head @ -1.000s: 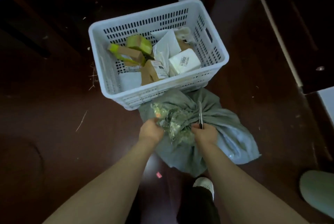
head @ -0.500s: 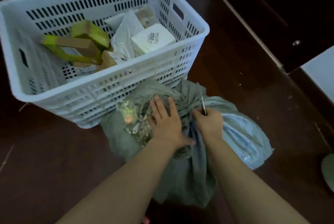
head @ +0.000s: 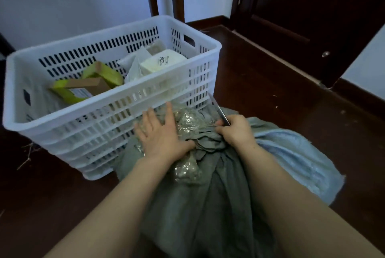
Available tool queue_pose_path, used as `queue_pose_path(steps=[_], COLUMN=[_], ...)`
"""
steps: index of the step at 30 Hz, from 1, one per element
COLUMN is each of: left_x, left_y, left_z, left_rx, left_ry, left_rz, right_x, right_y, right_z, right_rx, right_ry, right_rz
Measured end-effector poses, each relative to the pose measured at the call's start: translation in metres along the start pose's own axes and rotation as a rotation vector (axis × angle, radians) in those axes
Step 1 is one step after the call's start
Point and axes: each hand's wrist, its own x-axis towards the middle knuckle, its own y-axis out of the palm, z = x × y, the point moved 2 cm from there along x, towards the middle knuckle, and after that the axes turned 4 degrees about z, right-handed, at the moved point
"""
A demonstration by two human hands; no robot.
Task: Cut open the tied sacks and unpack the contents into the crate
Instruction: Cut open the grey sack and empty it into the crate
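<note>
A grey-green cloth sack (head: 208,205) lies on the dark floor just in front of the white slotted crate (head: 116,112). Crinkled clear plastic (head: 190,122) shows at the sack's gathered mouth. My left hand (head: 160,135) lies flat with spread fingers on the plastic and cloth. My right hand (head: 235,130) grips a thin metal blade (head: 218,110) that points up and away, close to the crate's near right corner. Its fingers also bunch the sack's folds. The crate holds a white box marked 2002 (head: 162,63), green-taped cardboard parcels (head: 89,83) and a white pouch (head: 133,68).
A pale blue cloth (head: 295,157) lies under the sack on the right. A dark wooden door (head: 312,18) and skirting stand behind right, a white wall (head: 62,3) behind the crate. Bits of straw (head: 27,153) lie on the floor at left.
The view has dropped closer and tilted up toward the wall. My left hand went from gripping the plastic to lying flat on it. My right hand keeps the blade at the sack's mouth.
</note>
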Motion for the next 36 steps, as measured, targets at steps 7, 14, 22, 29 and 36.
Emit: queue_pose_path(steps=[7,14,22,29,36], left_x=[0.014,0.01,-0.008,0.006,0.019], left_y=[-0.055,-0.073,-0.084,-0.053,-0.072], left_z=[0.002,-0.03,-0.047,-0.045,-0.003], left_rx=[-0.645,-1.521,-1.333,-0.531,-0.586], left_ry=[-0.035,-0.013,0.292,0.361,-0.056], left_rz=[0.166,0.173,0.152,-0.125,-0.436], right_x=[0.006,-0.042,-0.04,-0.038,-0.036], right_y=[-0.033,-0.05,-0.07,-0.102,-0.119], right_z=[0.047,0.091,0.072,0.057,0.035], right_rx=[0.235,0.287,0.726,1.06,0.946], right_ry=[-0.062,-0.054,0.034,0.053,0.125], right_rz=[-0.177,0.419,0.145,0.337,0.108])
